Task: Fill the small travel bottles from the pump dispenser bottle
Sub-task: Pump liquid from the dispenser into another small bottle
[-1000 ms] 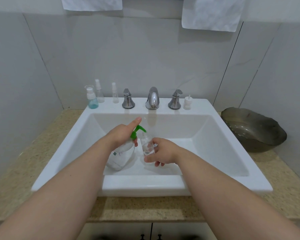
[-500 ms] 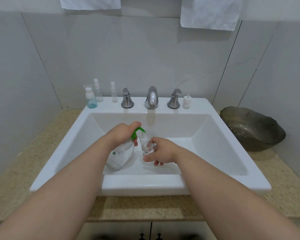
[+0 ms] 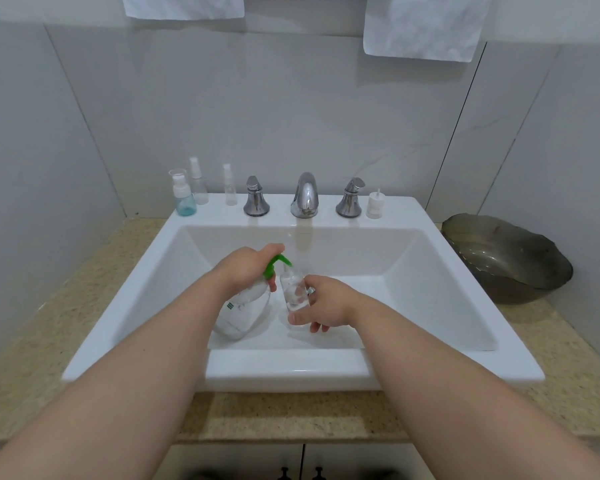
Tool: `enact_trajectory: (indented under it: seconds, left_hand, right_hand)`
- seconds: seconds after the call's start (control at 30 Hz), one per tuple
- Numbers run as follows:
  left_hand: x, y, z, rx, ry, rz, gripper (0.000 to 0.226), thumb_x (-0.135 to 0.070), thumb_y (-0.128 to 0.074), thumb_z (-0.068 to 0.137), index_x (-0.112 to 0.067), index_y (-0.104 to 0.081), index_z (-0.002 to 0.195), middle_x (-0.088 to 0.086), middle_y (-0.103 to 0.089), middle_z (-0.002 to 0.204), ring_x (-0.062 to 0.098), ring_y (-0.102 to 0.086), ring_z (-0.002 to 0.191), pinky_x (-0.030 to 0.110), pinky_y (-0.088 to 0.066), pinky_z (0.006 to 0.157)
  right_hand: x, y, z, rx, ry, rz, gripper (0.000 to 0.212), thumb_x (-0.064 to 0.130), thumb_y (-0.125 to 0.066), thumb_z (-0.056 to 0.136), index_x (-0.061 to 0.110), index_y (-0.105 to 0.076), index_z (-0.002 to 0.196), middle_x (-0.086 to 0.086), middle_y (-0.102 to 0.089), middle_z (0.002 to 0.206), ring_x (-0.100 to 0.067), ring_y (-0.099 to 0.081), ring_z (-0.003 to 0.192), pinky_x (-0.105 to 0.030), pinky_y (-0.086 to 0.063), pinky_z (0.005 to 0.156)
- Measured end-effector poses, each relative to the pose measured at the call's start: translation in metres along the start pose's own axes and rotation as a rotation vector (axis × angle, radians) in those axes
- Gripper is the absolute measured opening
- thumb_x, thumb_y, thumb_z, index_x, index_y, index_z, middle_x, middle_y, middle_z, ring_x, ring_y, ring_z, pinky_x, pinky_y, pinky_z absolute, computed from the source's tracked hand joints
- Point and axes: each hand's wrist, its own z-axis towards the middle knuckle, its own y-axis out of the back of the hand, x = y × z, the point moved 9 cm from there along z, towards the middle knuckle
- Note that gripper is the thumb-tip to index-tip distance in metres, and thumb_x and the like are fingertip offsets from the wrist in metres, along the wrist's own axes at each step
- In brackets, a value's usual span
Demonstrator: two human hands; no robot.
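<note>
Over the white sink basin (image 3: 413, 271), my left hand (image 3: 246, 270) grips the neck of a clear pump dispenser bottle (image 3: 241, 313) and its forefinger presses on the green pump head (image 3: 276, 264). The green spout sits just above the open mouth of a small clear travel bottle (image 3: 293, 289), which my right hand (image 3: 323, 303) holds upright. Three more small travel bottles stand on the sink's back ledge at the left: a blue-tinted one (image 3: 184, 199) and two clear spray ones (image 3: 199, 183) (image 3: 230, 187).
A chrome faucet (image 3: 304, 195) with two handles stands at the back of the sink. A small white cap piece (image 3: 374, 204) sits right of them. A dark bowl (image 3: 506, 258) rests on the speckled counter at right. Cloths hang on the wall above.
My left forefinger, raised above the pump head a second ago, has come down onto it. Both bottles stay in the same place.
</note>
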Motion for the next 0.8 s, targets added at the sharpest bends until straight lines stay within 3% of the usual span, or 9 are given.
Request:
enact_trajectory:
  seconds: [0.1,0.2,0.27,0.33,0.43,0.53,0.67,0.8]
  left_hand:
    - [-0.0019,0.0034,-0.0016,-0.034,-0.016,-0.007,0.096,-0.087,-0.026,0.091,-0.012,-0.078,0.06,0.008,-0.075,0.09,0.021,-0.06,0.081,0.037,-0.045,0.084]
    - [-0.0008,0.0029,-0.0017,-0.027,-0.013,0.007,0.101,-0.09,-0.02,0.088,-0.013,-0.08,0.062,0.007,-0.075,0.098,0.024,-0.062,0.097,0.038,-0.042,0.088]
    - [0.0015,0.0016,0.0007,-0.022,-0.008,-0.002,0.097,-0.091,-0.026,0.087,-0.013,-0.079,0.061,0.005,-0.077,0.096,0.024,-0.064,0.09,0.036,-0.042,0.085]
    - [0.0026,0.0,0.0013,-0.01,-0.002,-0.019,0.088,-0.088,-0.035,0.083,-0.015,-0.076,0.056,0.004,-0.076,0.087,0.022,-0.055,0.071,0.036,-0.041,0.078]
    - [-0.0001,0.0001,-0.0006,-0.007,0.003,-0.027,0.079,-0.078,-0.04,0.089,-0.015,-0.074,0.055,0.012,-0.073,0.08,0.021,-0.045,0.066,0.037,-0.042,0.075]
    - [-0.004,-0.0009,-0.0025,0.004,-0.001,-0.028,0.075,-0.07,-0.041,0.093,-0.016,-0.07,0.051,0.009,-0.071,0.073,0.018,-0.038,0.055,0.035,-0.04,0.071]
    - [-0.0053,-0.0018,-0.0028,0.014,0.0,-0.043,0.071,-0.068,-0.04,0.089,-0.017,-0.068,0.048,0.017,-0.077,0.092,0.018,-0.035,0.052,0.036,-0.039,0.07]
    - [-0.0041,-0.0013,-0.0022,0.014,0.009,-0.029,0.066,-0.067,-0.04,0.079,-0.016,-0.071,0.051,0.024,-0.074,0.097,0.022,-0.036,0.058,0.037,-0.037,0.069]
  right_hand:
    - [0.0007,0.0007,0.0001,-0.008,0.0,0.004,0.05,0.029,-0.084,0.084,0.02,-0.053,0.123,-0.002,-0.065,0.114,-0.016,-0.072,0.071,-0.026,-0.054,0.061]
    - [0.0002,0.0009,-0.0001,-0.009,-0.004,0.005,0.05,0.029,-0.084,0.084,0.021,-0.053,0.123,-0.002,-0.065,0.116,-0.016,-0.072,0.071,-0.026,-0.054,0.061]
    - [0.0006,0.0008,-0.0005,-0.009,0.0,0.011,0.049,0.028,-0.083,0.084,0.021,-0.053,0.122,-0.001,-0.065,0.116,-0.016,-0.072,0.071,-0.026,-0.054,0.061]
    - [0.0013,0.0003,-0.0008,-0.006,0.003,0.016,0.049,0.028,-0.084,0.084,0.021,-0.054,0.122,-0.001,-0.065,0.117,-0.016,-0.072,0.071,-0.026,-0.054,0.061]
    - [0.0022,0.001,-0.0021,-0.008,0.005,0.023,0.049,0.027,-0.083,0.085,0.02,-0.053,0.123,0.0,-0.065,0.113,-0.017,-0.071,0.071,-0.027,-0.054,0.062]
    - [0.0032,0.0014,-0.0029,-0.009,0.011,0.035,0.048,0.025,-0.082,0.085,0.019,-0.054,0.123,-0.001,-0.066,0.115,-0.017,-0.071,0.072,-0.027,-0.054,0.062]
    - [0.0021,0.0007,-0.0022,-0.007,0.011,0.037,0.05,0.026,-0.083,0.084,0.019,-0.055,0.125,-0.001,-0.067,0.117,-0.017,-0.071,0.071,-0.026,-0.054,0.061]
    - [0.0021,-0.0001,-0.0014,-0.002,0.009,0.027,0.049,0.026,-0.083,0.084,0.02,-0.055,0.124,-0.001,-0.067,0.115,-0.016,-0.071,0.069,-0.026,-0.053,0.06]
